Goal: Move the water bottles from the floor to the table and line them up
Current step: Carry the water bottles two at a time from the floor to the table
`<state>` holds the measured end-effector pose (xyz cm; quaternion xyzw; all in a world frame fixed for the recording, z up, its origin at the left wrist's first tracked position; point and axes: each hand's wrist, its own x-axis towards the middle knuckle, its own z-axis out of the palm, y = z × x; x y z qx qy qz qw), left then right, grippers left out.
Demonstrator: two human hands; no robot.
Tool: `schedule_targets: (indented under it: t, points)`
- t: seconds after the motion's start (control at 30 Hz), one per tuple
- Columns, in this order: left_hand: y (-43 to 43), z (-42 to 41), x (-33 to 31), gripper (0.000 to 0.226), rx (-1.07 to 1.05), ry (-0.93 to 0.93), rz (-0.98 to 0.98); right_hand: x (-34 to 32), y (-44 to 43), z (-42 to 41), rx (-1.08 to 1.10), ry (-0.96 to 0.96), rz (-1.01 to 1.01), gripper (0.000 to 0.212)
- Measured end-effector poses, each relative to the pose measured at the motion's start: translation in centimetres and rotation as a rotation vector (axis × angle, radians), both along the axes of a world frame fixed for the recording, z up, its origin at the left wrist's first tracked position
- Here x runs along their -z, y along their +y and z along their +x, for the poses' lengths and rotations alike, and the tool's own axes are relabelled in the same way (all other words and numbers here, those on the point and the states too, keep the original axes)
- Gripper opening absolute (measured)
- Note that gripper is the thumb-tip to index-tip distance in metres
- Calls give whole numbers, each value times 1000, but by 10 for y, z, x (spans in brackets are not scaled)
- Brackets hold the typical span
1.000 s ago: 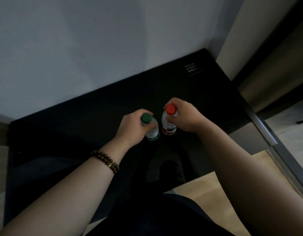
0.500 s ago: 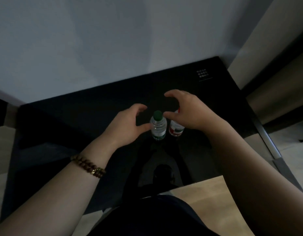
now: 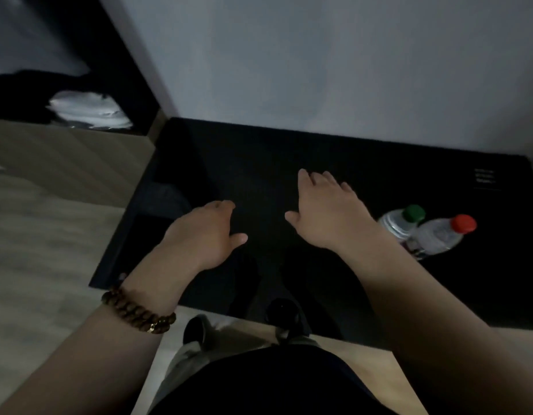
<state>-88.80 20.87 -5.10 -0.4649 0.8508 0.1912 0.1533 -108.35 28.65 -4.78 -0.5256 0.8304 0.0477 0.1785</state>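
While the left hand [image 3: 205, 232] and right hand [image 3: 325, 211] hovered palm-down above the black table [image 3: 259, 163], both were relaxed and empty. The green-capped bottle [image 3: 398, 224] and red-capped bottle [image 3: 438, 238] stood together at the table's right end.

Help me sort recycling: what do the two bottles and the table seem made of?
Green-capped bottle and red-capped bottle: likely thin clear plastic, with see-through walls and opaque coloured caps. Table: black, smooth top with a faint sheen, perhaps glass or lacquer; too dark to tell.
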Motion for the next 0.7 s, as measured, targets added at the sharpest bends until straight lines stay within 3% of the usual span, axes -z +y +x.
schedule_targets:
  t: [0.3, 0.5, 0.7]
  points:
    - [-53, 203, 33, 75, -144, 174, -7, 29, -71, 185, -117, 29, 211, 95]
    - [-88, 382, 36, 68, -225, 176, -32, 23, -122, 354, -147, -45, 328, 92]
    - [-126, 517, 28, 69, -410, 198, -71, 9, -181, 484, -287, -35, 287, 78]
